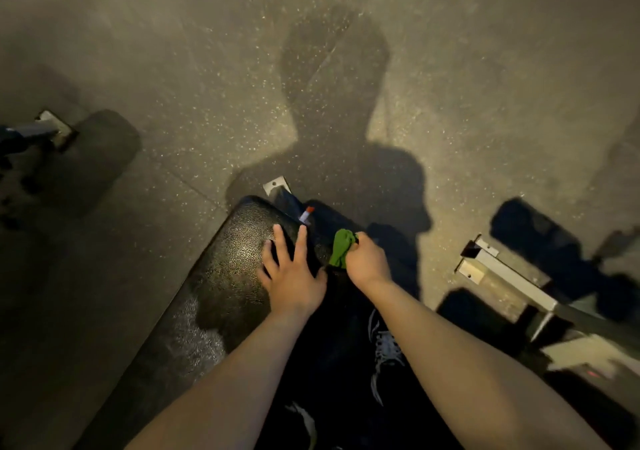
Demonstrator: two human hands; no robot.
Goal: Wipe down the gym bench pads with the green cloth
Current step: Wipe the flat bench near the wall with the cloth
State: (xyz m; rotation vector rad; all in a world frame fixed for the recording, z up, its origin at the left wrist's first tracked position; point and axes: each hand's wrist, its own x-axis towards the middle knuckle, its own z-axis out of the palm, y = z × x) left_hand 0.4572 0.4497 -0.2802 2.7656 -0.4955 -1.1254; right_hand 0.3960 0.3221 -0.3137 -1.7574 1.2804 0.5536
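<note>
A black textured bench pad (pixel 228 276) runs from the lower left up to the centre of the head view. My left hand (pixel 291 273) lies flat on its far end, fingers spread. My right hand (pixel 365 262) is closed around a bunched green cloth (pixel 341 247), which sticks out above the fist at the pad's right edge. Whether the cloth touches the pad I cannot tell. The pad's right side is hidden in shadow under my arms.
A metal bench foot (pixel 276 186) with a small red-tipped tag (pixel 306 214) pokes out past the pad's end. Another frame's metal leg (pixel 498 273) lies on the floor at the right, and a foot plate (pixel 55 129) at the left. Speckled rubber floor (pixel 207 86) surrounds everything.
</note>
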